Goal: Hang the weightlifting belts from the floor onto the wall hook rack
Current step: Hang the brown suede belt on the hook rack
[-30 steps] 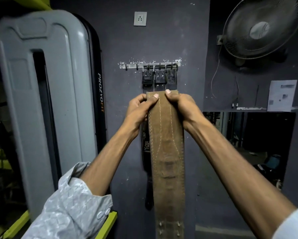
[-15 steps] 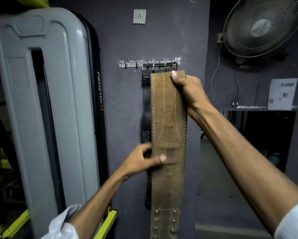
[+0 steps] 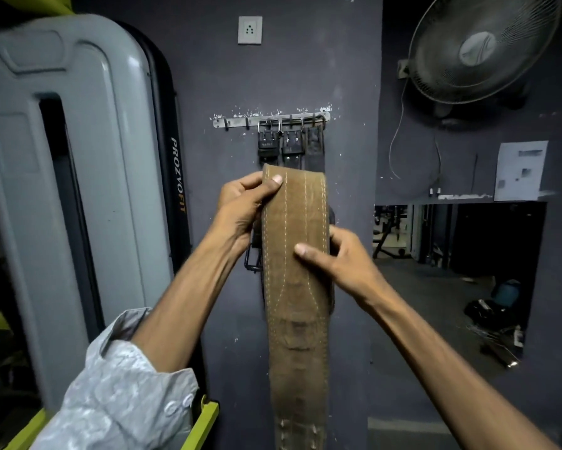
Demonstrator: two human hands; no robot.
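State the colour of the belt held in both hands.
Tan-brown belt with pale stitching; head view.

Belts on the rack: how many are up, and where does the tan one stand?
Done: three dark belts hang by their buckles on the hook rack. In hand: the tan belt, folded over at the top, gripped by the left hand and right hand below the rack. Left: hooking it; two left hooks look free. The floor isn't visible.

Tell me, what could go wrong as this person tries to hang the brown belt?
The right end of the hook rack already carries three dark belts, so the brown belt could knock one loose. Its buckle sits behind the left hand, hard to see and aim. The right hand only pinches the edge, so the long belt might slip.
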